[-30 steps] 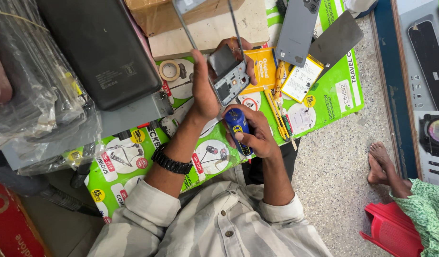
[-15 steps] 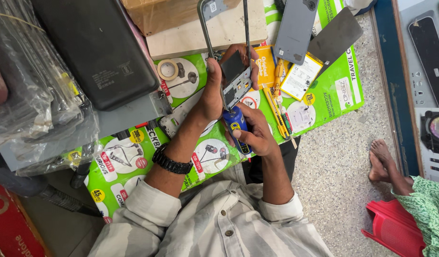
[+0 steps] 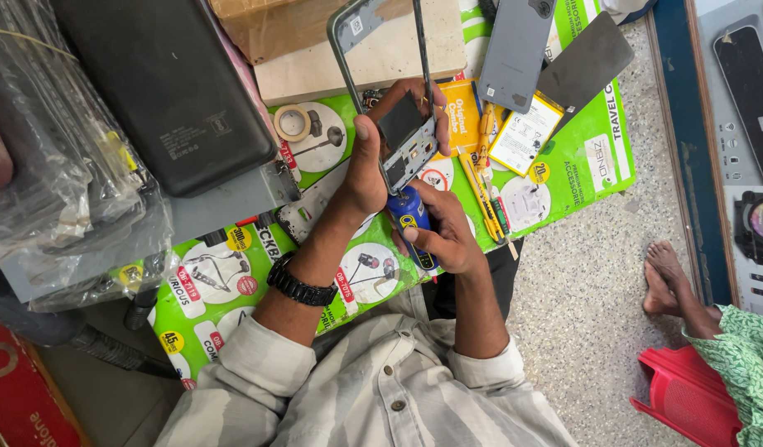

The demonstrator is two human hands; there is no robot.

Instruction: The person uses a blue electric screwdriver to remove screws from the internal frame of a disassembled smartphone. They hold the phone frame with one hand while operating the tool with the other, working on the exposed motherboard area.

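Observation:
My left hand (image 3: 373, 157) grips a stripped grey phone frame (image 3: 381, 91) by its lower end, holding it upright over the green printed sheet (image 3: 232, 281). The frame's upper part is an empty outline; its lower part carries a dark plate and a circuit board. My right hand (image 3: 443, 236) is closed around a blue-handled screwdriver (image 3: 410, 219) just below the frame, its tip pointing up at the board. A black watch sits on my left wrist.
A grey phone back cover (image 3: 518, 50), a dark flat panel (image 3: 584, 62) and a white-and-yellow battery (image 3: 526, 132) lie at the upper right. A yellow cutter (image 3: 485, 190) lies beside them. A black power bank (image 3: 166, 91) and plastic bags (image 3: 58, 182) sit left. Another person's bare foot (image 3: 667, 277) is on the floor at right.
My left hand has raised and tilted the phone frame more upright. My right hand has brought the screwdriver up closer under the frame's lower end.

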